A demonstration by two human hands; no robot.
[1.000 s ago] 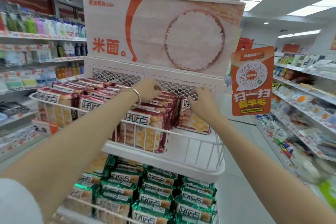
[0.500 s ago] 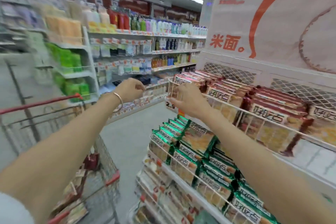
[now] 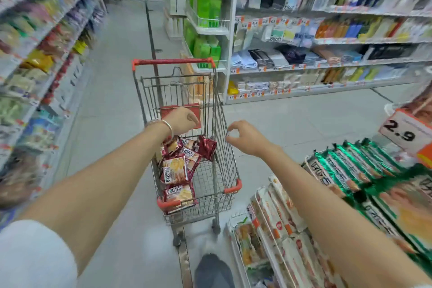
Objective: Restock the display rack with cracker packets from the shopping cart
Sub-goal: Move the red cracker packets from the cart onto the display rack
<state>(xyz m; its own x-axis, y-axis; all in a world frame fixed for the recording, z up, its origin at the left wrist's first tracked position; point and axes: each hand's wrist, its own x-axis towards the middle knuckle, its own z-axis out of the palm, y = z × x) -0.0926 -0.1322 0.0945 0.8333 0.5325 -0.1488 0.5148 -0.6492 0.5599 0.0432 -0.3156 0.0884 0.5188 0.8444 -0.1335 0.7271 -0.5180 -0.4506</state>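
Grey tiled floor (image 3: 117, 91) runs between stocked white shelving (image 3: 327, 42).

The shopping cart (image 3: 222, 147) is grey wire mesh with a red handle and red corner bumpers. Its cracker packets (image 3: 175, 169) are dark red, with white labels and golden cracker pictures. Other packets are shiny green (image 3: 346, 166) or white with orange marks (image 3: 280, 213). The price tag (image 3: 402, 133) shows black digits on white, and the floor (image 3: 112, 100) is pale grey

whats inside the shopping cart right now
The shopping cart holds a loose pile of red cracker packets, mostly on its left as seen; bare wire floor shows to the right. The left hand hangs over the far packets, covering some.
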